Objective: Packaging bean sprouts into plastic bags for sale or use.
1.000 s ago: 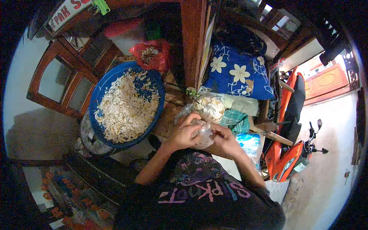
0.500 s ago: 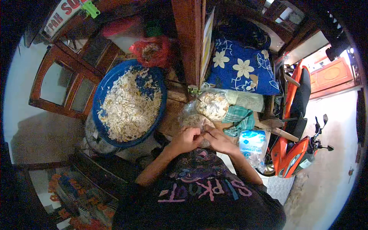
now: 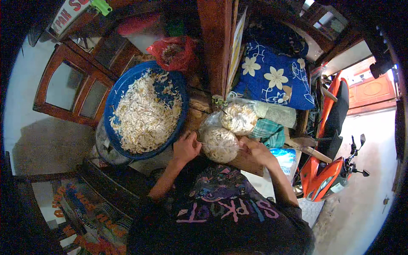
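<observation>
A clear plastic bag (image 3: 219, 145), rounded and packed with pale thin strands, sits in front of me on a wooden surface. My left hand (image 3: 187, 146) is closed at its left side, fingertips pinched. On the other side my right hand (image 3: 254, 149) pinches too. A thin stretched line of clear plastic runs across the bag's top between both hands. Just behind it stands another filled clear bag (image 3: 239, 118). To the left, a big blue basin (image 3: 111, 100) holds a heap of the same pale strands (image 3: 144, 114).
A red plastic bag (image 3: 173, 53) lies beyond the basin. Right of the filled bags are a green checked cloth (image 3: 268, 132), a blue-and-white plastic pack (image 3: 282, 160) and a blue floral cushion (image 3: 276, 80). A wooden post (image 3: 213, 46) rises behind; an orange motorbike (image 3: 321, 176) stands right.
My hands were together over the bag's top; they have drawn apart to either side, uncovering the rounded bag. The whole view has shifted slightly.
</observation>
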